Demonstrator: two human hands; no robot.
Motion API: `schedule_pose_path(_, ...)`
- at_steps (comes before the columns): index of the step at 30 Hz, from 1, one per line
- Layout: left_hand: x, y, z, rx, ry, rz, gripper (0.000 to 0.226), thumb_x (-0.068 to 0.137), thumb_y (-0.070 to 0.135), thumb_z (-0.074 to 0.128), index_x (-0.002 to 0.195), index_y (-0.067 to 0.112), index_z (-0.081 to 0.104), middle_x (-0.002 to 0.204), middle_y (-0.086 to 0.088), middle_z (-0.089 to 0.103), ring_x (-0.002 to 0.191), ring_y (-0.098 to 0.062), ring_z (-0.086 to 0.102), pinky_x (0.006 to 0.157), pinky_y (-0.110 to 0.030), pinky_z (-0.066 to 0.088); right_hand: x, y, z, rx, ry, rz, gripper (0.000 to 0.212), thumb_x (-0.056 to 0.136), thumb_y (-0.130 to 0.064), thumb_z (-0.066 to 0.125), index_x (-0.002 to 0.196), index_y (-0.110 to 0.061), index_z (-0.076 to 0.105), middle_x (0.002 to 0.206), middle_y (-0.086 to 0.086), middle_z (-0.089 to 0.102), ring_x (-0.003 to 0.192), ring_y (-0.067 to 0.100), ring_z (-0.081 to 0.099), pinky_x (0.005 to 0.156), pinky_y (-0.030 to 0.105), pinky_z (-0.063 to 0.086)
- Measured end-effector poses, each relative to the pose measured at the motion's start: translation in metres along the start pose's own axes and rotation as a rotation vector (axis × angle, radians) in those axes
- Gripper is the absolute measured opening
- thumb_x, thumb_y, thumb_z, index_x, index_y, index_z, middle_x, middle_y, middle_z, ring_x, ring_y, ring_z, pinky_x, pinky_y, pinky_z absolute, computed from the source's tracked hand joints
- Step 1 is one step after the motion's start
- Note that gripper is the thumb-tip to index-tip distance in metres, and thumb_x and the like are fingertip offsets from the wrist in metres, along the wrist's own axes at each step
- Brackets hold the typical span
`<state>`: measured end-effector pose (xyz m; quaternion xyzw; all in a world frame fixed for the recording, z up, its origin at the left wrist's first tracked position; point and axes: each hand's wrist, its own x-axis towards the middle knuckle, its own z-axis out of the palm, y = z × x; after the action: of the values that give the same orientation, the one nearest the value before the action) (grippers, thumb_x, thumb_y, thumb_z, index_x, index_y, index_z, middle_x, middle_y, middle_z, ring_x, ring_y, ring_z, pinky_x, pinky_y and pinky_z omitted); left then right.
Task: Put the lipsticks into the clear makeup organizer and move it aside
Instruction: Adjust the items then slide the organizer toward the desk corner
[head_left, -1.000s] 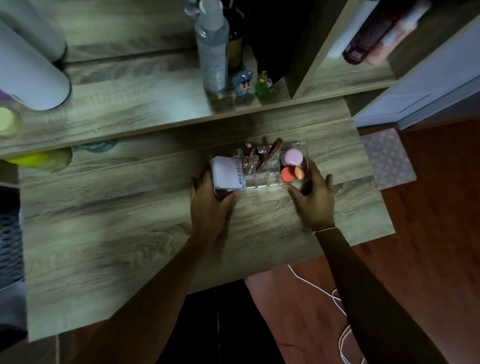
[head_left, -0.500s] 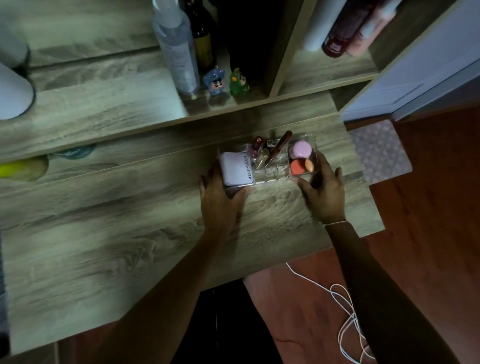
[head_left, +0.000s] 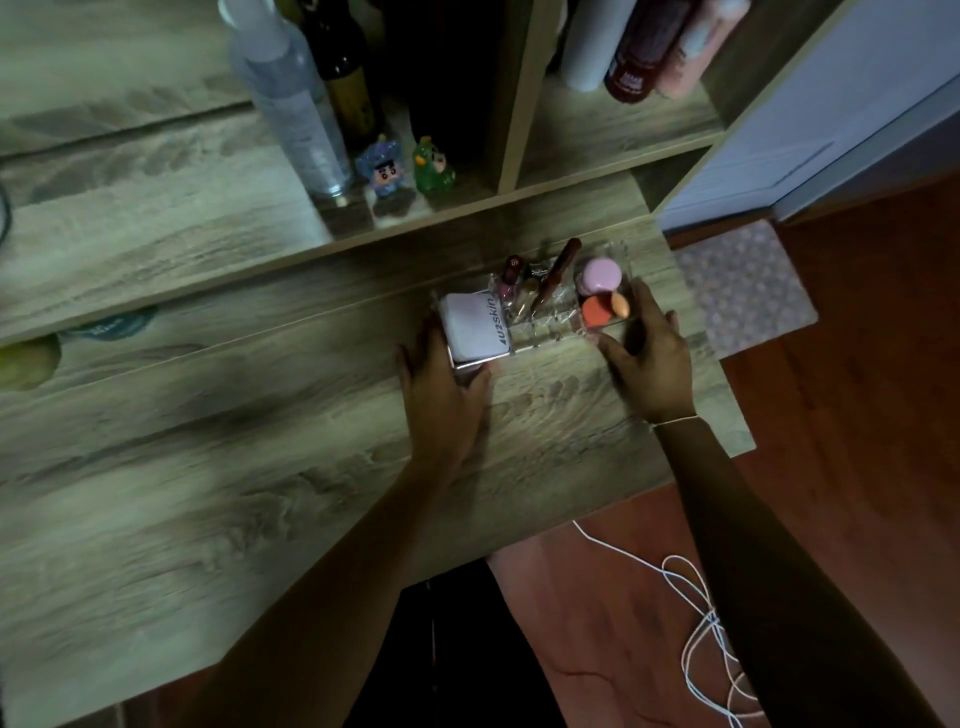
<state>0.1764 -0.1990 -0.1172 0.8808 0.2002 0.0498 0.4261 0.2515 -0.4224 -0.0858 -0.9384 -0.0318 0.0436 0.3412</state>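
Surface (head_left: 208, 493) lies open left of the organizer (head_left: 540, 332); shelf edge (head_left: 415, 228) and figurines (head_left: 382, 171) stand just behind it.

A wood-grain desk (head_left: 218, 519) carries a raised wooden shelf (head_left: 156, 218) at its back, on which stand a tall clear spray bottle (head_left: 293, 104), a dark glass bottle (head_left: 345, 78) just behind it, and two small figurines side by side, a blue one (head_left: 382, 171) and a green one (head_left: 434, 166). In the compartment to the right lean a white tube (head_left: 589, 41), a dark red bottle (head_left: 644, 49) and a pink bottle (head_left: 693, 49). On the reddish-brown floor (head_left: 857, 415) lie a patterned mat (head_left: 743, 291) and a tangled white cable (head_left: 696, 623).
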Motion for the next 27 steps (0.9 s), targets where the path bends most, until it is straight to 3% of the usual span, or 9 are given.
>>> schedule_pose_path(8,0.002,-0.003,0.01,0.108,0.041,0.06,0.071,0.084,0.043,0.061,0.141,0.014,0.03,0.143,-0.009,0.047,0.133,-0.027,0.041,0.12,-0.044,0.005,0.005,0.004,-0.003,-0.015,-0.013,0.013,0.078,0.087,-0.04,0.064,0.151,-0.025,0.022,0.145,0.008,0.049,0.131,0.03,0.045,0.103,0.06,0.042)
schedule_pose_path(17,0.001,0.0,0.013,0.226,0.137,0.115,0.068,0.083,0.052,0.054,0.137,0.014,0.035,0.141,-0.012,0.048,0.129,-0.027,0.04,0.118,-0.045,0.017,0.009,0.011,-0.001,-0.053,0.008,-0.004,0.077,0.09,-0.044,0.059,0.152,-0.018,0.02,0.141,0.011,0.053,0.125,0.029,0.049,0.101,0.053,0.045)
schedule_pose_path(23,0.001,0.002,0.013,0.224,0.134,0.096,0.07,0.083,0.052,0.054,0.138,0.015,0.033,0.142,-0.015,0.045,0.132,-0.025,0.029,0.114,-0.053,0.025,0.007,0.013,0.003,-0.038,0.048,-0.024,0.077,0.091,-0.039,0.061,0.152,-0.012,0.022,0.144,0.014,0.05,0.129,0.03,0.048,0.105,0.059,0.04)
schedule_pose_path(27,0.001,0.001,0.013,0.225,0.115,0.087,0.07,0.084,0.055,0.052,0.139,0.016,0.033,0.144,-0.012,0.045,0.133,-0.026,0.033,0.116,-0.051,0.021,0.006,0.013,0.005,-0.04,0.063,-0.018,0.077,0.091,-0.039,0.061,0.151,-0.011,0.023,0.144,0.016,0.049,0.13,0.033,0.047,0.106,0.059,0.039)
